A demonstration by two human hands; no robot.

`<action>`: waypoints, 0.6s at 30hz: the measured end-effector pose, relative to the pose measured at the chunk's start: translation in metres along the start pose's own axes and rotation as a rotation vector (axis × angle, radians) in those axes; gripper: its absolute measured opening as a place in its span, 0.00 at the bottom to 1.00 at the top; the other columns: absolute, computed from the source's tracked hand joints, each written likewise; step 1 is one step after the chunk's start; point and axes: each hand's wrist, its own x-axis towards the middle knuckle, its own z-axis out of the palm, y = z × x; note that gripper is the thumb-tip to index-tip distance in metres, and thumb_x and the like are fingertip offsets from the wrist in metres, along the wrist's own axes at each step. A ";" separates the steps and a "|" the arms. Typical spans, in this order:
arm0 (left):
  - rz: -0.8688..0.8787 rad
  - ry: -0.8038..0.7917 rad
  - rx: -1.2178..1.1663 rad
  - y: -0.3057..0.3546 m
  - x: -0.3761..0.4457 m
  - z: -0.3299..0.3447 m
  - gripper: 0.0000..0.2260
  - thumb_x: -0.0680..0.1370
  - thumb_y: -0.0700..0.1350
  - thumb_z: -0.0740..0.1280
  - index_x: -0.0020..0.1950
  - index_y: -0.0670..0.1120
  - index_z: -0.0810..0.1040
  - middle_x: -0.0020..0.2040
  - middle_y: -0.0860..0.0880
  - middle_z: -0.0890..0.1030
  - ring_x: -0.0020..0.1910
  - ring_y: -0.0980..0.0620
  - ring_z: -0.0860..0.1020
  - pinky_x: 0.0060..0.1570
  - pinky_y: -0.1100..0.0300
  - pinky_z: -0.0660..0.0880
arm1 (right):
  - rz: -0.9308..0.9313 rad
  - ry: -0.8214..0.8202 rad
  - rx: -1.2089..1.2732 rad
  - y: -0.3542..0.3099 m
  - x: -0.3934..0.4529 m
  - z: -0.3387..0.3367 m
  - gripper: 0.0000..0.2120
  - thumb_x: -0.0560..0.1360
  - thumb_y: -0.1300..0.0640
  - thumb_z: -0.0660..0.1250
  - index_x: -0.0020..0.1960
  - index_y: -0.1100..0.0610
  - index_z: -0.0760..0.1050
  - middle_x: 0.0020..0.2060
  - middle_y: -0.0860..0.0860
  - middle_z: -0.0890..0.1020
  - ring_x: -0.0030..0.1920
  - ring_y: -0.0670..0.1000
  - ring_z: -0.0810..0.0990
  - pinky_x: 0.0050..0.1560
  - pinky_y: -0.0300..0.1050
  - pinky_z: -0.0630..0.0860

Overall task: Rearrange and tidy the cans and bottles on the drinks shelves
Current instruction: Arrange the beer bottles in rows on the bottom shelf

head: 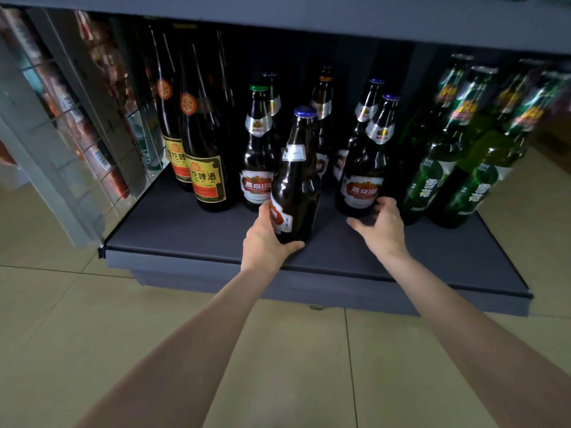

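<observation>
Gripping brown glass blue-capped bottle (295, 177) with left hand (265, 239) on dark shelf (185, 223); right hand (381, 222) reaching, fingers spread, perhaps touching brown red-labelled bottle (363, 177) on the right.

Glossy brown glass on the held bottle (296, 177), with shiny foil at its neck and a smooth paper label. Glossy green glass bottles (432, 180) toward the right edge. Matt dark shelf (185, 230). Smooth tiled floor (46, 304), faintly shiny.
</observation>
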 end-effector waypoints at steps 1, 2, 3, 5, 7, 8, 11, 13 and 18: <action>-0.002 -0.002 -0.016 0.005 0.003 0.008 0.36 0.67 0.43 0.76 0.70 0.49 0.62 0.62 0.49 0.76 0.63 0.49 0.72 0.61 0.58 0.68 | 0.016 -0.003 0.016 0.001 0.002 0.001 0.34 0.69 0.56 0.75 0.69 0.64 0.62 0.65 0.59 0.71 0.65 0.57 0.71 0.62 0.46 0.68; -0.006 -0.004 -0.033 0.008 0.006 0.015 0.36 0.68 0.42 0.76 0.70 0.49 0.61 0.62 0.49 0.75 0.64 0.49 0.72 0.62 0.58 0.67 | 0.027 -0.004 0.039 0.002 0.005 0.004 0.35 0.69 0.56 0.75 0.69 0.63 0.61 0.66 0.59 0.70 0.66 0.57 0.70 0.64 0.46 0.67; -0.008 -0.003 -0.048 0.011 0.010 0.021 0.36 0.68 0.42 0.76 0.70 0.49 0.61 0.62 0.49 0.75 0.64 0.49 0.71 0.63 0.57 0.67 | 0.032 -0.001 0.068 0.003 0.007 0.006 0.36 0.69 0.56 0.75 0.70 0.63 0.60 0.66 0.59 0.70 0.66 0.56 0.70 0.65 0.46 0.67; -0.010 0.009 -0.073 0.014 0.018 0.031 0.38 0.68 0.41 0.76 0.72 0.49 0.59 0.64 0.49 0.74 0.66 0.49 0.70 0.64 0.57 0.66 | 0.036 0.015 0.125 0.005 0.012 0.013 0.37 0.69 0.56 0.75 0.70 0.62 0.59 0.66 0.58 0.71 0.67 0.56 0.69 0.66 0.45 0.66; -0.017 0.025 -0.094 0.016 0.026 0.037 0.39 0.69 0.40 0.75 0.74 0.49 0.56 0.66 0.49 0.72 0.67 0.49 0.69 0.65 0.57 0.65 | 0.042 0.040 0.162 0.006 0.016 0.020 0.38 0.68 0.56 0.75 0.71 0.62 0.59 0.65 0.58 0.72 0.66 0.56 0.70 0.65 0.45 0.66; -0.020 0.033 -0.104 0.015 0.029 0.040 0.39 0.70 0.40 0.74 0.74 0.49 0.55 0.67 0.49 0.71 0.67 0.50 0.68 0.65 0.58 0.64 | 0.041 0.053 0.176 0.006 0.019 0.022 0.38 0.68 0.56 0.76 0.70 0.62 0.59 0.65 0.58 0.72 0.66 0.56 0.70 0.64 0.43 0.66; -0.022 0.066 -0.122 0.013 0.037 0.049 0.38 0.71 0.41 0.74 0.74 0.48 0.55 0.68 0.48 0.71 0.68 0.48 0.68 0.65 0.57 0.64 | 0.027 0.092 0.181 0.007 0.025 0.031 0.38 0.66 0.55 0.77 0.69 0.62 0.60 0.62 0.56 0.74 0.63 0.54 0.72 0.60 0.41 0.68; -0.045 0.085 -0.141 0.013 0.042 0.052 0.34 0.71 0.41 0.73 0.71 0.45 0.58 0.66 0.47 0.71 0.67 0.47 0.68 0.64 0.57 0.65 | 0.019 0.115 0.139 0.008 0.029 0.036 0.38 0.66 0.53 0.77 0.68 0.62 0.61 0.61 0.56 0.74 0.62 0.54 0.74 0.58 0.44 0.71; -0.042 0.086 -0.150 0.014 0.053 0.056 0.31 0.71 0.41 0.73 0.68 0.43 0.61 0.64 0.47 0.73 0.64 0.49 0.70 0.60 0.62 0.65 | 0.028 0.159 0.118 0.007 0.033 0.038 0.40 0.63 0.51 0.79 0.66 0.62 0.62 0.60 0.56 0.74 0.60 0.55 0.74 0.54 0.45 0.71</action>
